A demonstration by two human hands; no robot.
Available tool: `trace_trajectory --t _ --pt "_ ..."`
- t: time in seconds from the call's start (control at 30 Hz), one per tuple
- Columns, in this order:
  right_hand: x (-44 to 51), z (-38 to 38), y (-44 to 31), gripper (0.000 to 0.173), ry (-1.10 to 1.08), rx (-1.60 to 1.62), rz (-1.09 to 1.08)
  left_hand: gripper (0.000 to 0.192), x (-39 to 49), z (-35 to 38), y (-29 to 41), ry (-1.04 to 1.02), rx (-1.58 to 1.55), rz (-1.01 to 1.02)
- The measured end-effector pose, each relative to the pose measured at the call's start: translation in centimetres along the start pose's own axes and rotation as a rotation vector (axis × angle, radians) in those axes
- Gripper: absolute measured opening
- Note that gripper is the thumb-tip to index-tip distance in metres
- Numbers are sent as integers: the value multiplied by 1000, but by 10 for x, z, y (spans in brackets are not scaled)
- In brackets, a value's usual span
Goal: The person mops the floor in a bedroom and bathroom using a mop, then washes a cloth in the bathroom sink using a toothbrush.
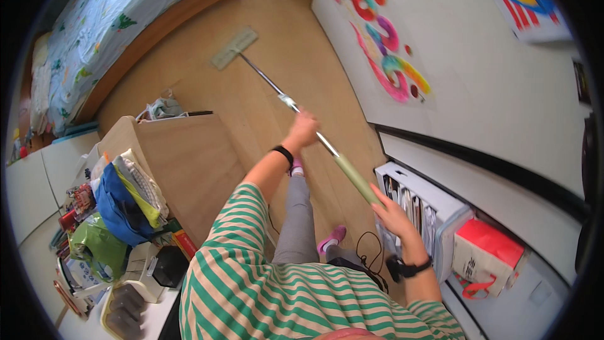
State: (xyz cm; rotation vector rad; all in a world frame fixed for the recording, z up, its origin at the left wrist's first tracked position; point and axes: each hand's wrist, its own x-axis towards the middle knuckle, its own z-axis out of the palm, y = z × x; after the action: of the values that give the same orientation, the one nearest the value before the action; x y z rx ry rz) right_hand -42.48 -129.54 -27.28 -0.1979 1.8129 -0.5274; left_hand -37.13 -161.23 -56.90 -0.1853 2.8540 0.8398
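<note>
My left hand is closed around the metal pole of a flat mop, partway along it. Near the top end, my right hand grips the green handle sleeve. The pole slants away from me to a pale green rectangular mop head, which lies on the wood-look floor near the bed. Both wrists wear dark bands.
At the upper left stands a wooden-framed bed. A desk side panel with clothes and bags beside it is on the left. Along the right are a white wall, a file rack and a red-topped bag. A dark cable loops near my feet.
</note>
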Motion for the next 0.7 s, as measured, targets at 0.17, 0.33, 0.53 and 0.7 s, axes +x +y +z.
trace_trajectory --t 0.17,0.33,0.53,0.7 --pt "-194 -1 136 60 146 253 278 16 -29 84 240 -38 -11 230" --pt "-332 61 297 63 131 488 409 12 -122 184 400 -94 -59 496" --pt "-525 127 427 63 121 530 315 20 -279 238 606 -579 -3 641" --pt "-642 145 450 63 145 716 437 24 -342 241 691 -781 13 743"
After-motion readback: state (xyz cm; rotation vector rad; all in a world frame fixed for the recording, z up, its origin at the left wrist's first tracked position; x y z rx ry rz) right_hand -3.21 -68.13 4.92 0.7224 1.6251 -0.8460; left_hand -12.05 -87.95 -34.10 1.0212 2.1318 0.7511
